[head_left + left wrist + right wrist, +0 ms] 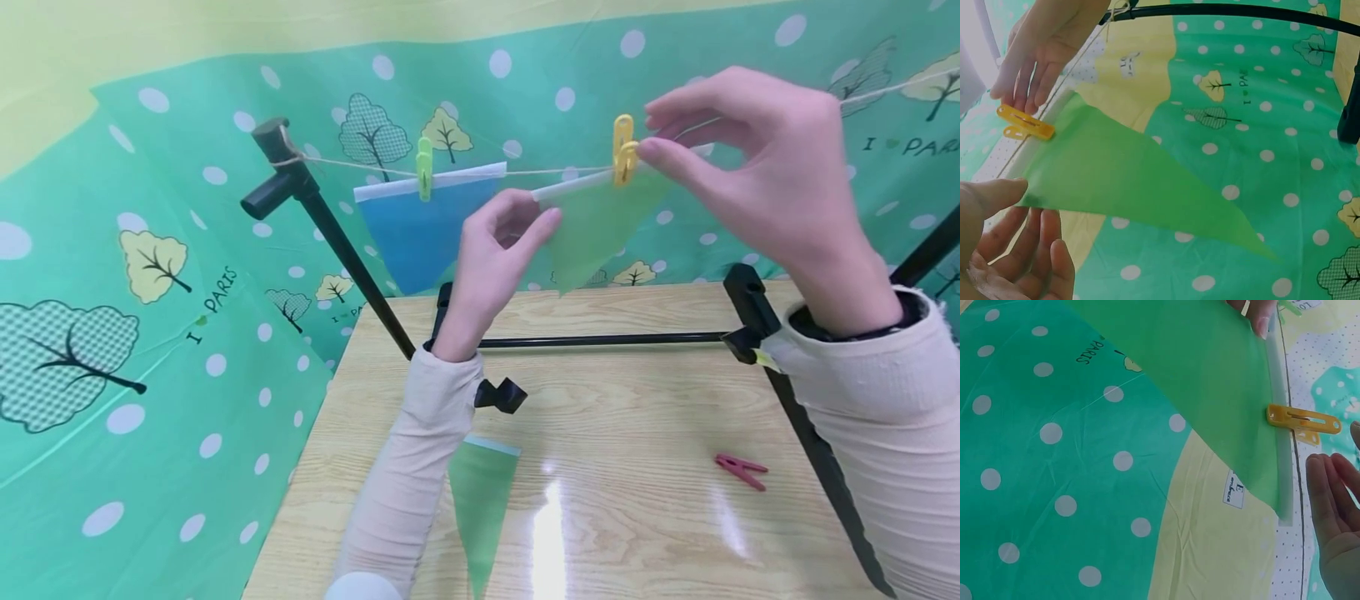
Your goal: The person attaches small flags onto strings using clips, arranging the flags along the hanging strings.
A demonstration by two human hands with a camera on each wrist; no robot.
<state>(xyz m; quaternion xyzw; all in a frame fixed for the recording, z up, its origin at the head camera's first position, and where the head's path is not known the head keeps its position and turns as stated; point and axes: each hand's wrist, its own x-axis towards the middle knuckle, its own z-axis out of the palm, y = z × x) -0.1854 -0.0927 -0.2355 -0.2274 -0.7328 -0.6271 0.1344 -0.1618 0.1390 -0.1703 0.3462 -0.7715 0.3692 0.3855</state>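
A green triangular pennant (600,221) hangs by its pale top edge from a string, held there by a yellow clothespin (623,152). My left hand (504,258) pinches the pennant's upper left corner between thumb and fingers. Beside the clothespin is my right hand (757,158), its fingers extended and thumb near the clip's handles. In the right wrist view the right hand (1335,512) shows a gap between its fingertips and the yellow clothespin (1304,420). Left of the green pennant, a blue pennant (423,229) hangs under a light green clothespin (424,169).
The string is tied to a black pole frame (352,262) standing on a wooden table (600,400). Another green pennant (483,500) and a dark pink clothespin (741,471) lie on the tabletop. Behind hangs a teal cloth (247,200) with trees and dots.
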